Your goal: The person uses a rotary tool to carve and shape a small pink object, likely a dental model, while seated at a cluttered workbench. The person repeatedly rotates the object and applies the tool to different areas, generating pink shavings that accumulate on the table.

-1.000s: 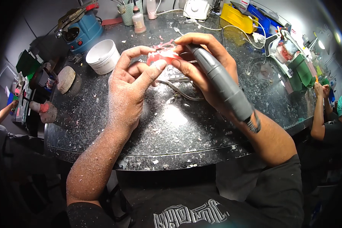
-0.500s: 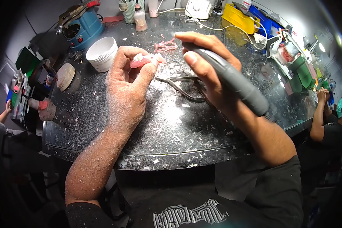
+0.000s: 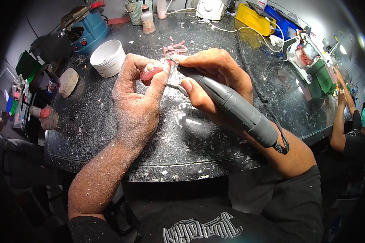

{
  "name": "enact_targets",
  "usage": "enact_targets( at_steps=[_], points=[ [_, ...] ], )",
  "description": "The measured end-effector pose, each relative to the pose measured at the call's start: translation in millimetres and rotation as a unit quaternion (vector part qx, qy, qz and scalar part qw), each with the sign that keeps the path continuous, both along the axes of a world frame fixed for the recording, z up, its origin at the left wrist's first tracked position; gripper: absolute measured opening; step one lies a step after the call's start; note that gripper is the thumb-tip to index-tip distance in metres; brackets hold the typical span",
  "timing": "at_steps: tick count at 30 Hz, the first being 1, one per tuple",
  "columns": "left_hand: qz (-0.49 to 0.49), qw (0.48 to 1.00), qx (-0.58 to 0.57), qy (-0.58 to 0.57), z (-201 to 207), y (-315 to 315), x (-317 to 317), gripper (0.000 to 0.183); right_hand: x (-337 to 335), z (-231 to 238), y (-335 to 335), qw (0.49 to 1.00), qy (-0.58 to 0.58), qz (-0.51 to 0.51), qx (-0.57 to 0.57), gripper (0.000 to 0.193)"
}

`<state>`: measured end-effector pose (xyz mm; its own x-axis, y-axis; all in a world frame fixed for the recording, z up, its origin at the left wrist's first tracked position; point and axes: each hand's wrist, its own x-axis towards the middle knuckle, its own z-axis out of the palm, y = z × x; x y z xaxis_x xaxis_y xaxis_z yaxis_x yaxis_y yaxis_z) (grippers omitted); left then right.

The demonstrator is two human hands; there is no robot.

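Observation:
My left hand (image 3: 136, 103), dusted with white powder, pinches a small pink denture piece (image 3: 151, 72) between thumb and fingers above the dark bench. My right hand (image 3: 215, 83) grips a grey rotary handpiece (image 3: 231, 107) like a pen, its tip touching the pink piece at the top. The handpiece's black cord (image 3: 253, 77) runs back over my right wrist and away across the bench.
The dark speckled bench (image 3: 109, 133) is strewn with white shavings. A white tub (image 3: 108, 57), a blue machine (image 3: 85, 26), a small bottle (image 3: 147, 20), pink scraps (image 3: 174, 49) and yellow and blue boxes (image 3: 257, 18) lie at the back. Another person's arm (image 3: 342, 117) is at the right.
Both hands have come closer together and the handpiece tip now meets the pink piece. A second ago the piece was held more between both hands.

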<state>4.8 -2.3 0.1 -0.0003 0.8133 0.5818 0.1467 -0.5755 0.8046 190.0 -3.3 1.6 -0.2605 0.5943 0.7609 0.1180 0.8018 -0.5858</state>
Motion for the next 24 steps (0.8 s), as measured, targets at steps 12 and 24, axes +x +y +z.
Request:
enact_targets(
  at_steps=[12,24],
  points=[
    [0.007,1.000,-0.002,0.002,-1.3,0.1,-2.0,0.010,-2.8,0.2,0.8,0.999,0.011,0.031,-0.016,0.032],
    [0.011,1.000,0.021,0.005,-4.8,6.2,-1.3,0.009,0.9,1.4,1.8,0.999,0.008,0.033,0.000,0.031]
  ],
)
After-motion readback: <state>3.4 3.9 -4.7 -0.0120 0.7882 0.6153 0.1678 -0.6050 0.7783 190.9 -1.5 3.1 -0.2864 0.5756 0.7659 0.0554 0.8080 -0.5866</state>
